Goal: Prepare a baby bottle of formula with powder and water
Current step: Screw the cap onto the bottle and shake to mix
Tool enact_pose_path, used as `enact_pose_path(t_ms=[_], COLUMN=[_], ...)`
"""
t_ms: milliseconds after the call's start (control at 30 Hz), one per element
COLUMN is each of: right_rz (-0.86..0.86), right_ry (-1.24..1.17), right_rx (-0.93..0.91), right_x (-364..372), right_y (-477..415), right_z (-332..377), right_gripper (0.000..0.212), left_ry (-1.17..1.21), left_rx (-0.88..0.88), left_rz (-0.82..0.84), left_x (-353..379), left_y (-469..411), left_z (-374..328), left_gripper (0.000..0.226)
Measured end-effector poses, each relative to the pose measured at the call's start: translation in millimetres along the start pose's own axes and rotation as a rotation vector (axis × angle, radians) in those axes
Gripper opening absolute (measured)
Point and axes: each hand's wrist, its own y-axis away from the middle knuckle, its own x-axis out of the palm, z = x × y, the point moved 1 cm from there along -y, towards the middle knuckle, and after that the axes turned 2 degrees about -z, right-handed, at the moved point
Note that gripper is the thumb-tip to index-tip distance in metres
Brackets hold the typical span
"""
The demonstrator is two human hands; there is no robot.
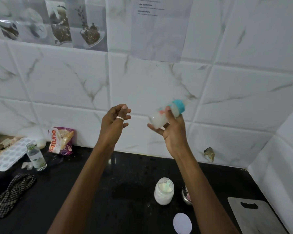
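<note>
While right hand point(173, 132) grips tilted baby bottle point(158, 119) | left hand point(114, 123) empty, loosely curled, apart

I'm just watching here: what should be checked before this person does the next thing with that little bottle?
1. Teal collar seated on the baby bottle: ok, it is on.
2. Right hand grip: ok, fingers curl round the bottle.
3. Powder fully dissolved: cannot tell; contents look milky but blurred.
4. Left hand free to help: ok, holds nothing.
5. Powder jar closed: not ok; its lid lies on the counter.
6. Water bottle capped: not ok, no cap on.
</note>
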Motion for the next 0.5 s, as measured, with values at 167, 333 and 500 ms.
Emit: enact_pose_path(t_ms=[167,333,500], right_rz=[0.085,-0.016,0.029], right_ry=[0.176,-0.01,0.101], right_rx=[0.036,-0.023,0.009], right_x=[-3.7,-4.3,-5.1], right_y=[1.7,-1.8,2.5], right_z=[0.5,7.7,3.0], right_gripper=[0.057,0.069,0.065], left_ry=[-0.014,-0.013,-0.015], left_rx=[0.01,0.015,0.03], left_rz=[0.002,0.019,0.028], left_x=[-1.9,0.8,4.9], left_y=[-1.2,-1.9,-1.9], left_z=[-2.6,-5.1,-6.4], left_gripper=[0.025,0.025,0.025])
